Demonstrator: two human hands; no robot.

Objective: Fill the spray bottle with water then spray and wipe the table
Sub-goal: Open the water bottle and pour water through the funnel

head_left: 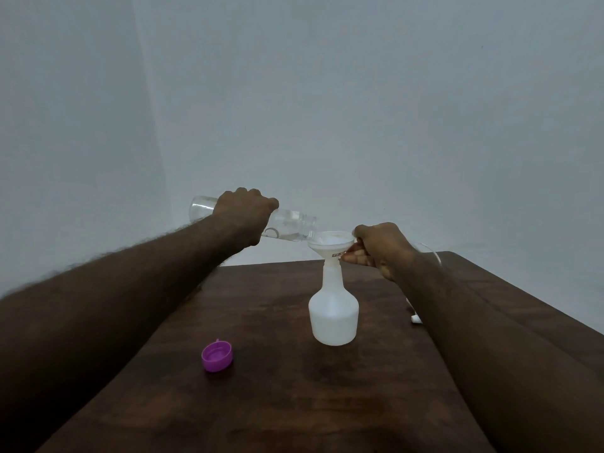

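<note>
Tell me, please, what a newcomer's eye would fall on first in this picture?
The left hand tips a clear bottle, almost level, toward a white funnel, which the right hand pinches at its rim. The funnel sits in the neck of a white spray bottle, upright at the middle of the dark table. A purple cap lies nearer, to its left.

Wide gap between purple cap and spray bottle
</note>
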